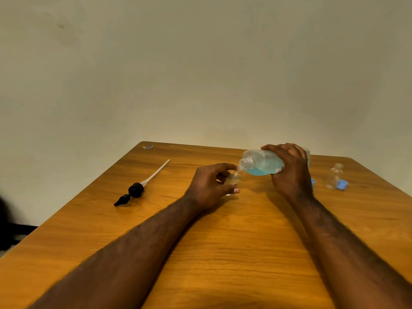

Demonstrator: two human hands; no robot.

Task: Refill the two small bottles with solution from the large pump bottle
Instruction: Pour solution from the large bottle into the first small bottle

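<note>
At the large bottle point(263, 162): rear end hidden under R hand point(292, 172). Small bottle point(235, 177), just below its neck, is mostly covered by L hand point(209, 186); fill lvl unreadable. Blue cap point(313, 182) right of large bottle is half hidden behind R wrist.

R hand wraps large bottle, tipped sideways, open mouth at small bottle's mouth, blue soln pooled low. L hand pinches small bottle, narrow grip.

Second small bottle point(333, 176) w/ second cap point(342, 184) stands well right of large bottle; pump head point(138, 188) lies far left.
</note>
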